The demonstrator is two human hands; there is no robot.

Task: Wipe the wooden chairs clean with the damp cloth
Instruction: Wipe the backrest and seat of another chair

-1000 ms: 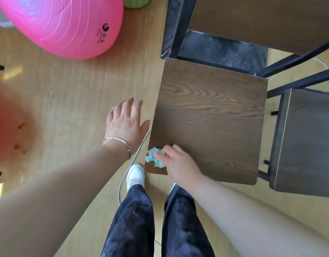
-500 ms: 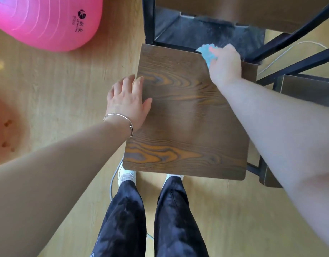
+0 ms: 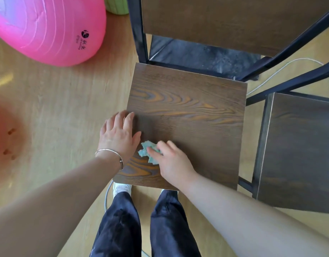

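Note:
A dark wooden chair seat point(image 3: 193, 115) with orange grain and a black metal frame stands right in front of me. My right hand point(image 3: 172, 164) presses a crumpled teal cloth point(image 3: 148, 151) onto the seat's near left part, fingers curled over it. My left hand point(image 3: 119, 134) lies flat with straight fingers on the seat's left edge, just left of the cloth. A thin bracelet circles the left wrist. The chair's wooden backrest point(image 3: 225, 17) rises at the top of the view.
A second dark wooden chair seat point(image 3: 297, 151) stands close on the right. A big pink exercise ball point(image 3: 48, 28) lies on the floor at the upper left, a green object point(image 3: 116, 5) behind it. A white cable point(image 3: 282, 69) runs across the wooden floor. My legs and shoes are below the seat.
My right hand has drawn the cloth from the seat's far right corner back to its near left part. The left hand stays on the seat's left edge.

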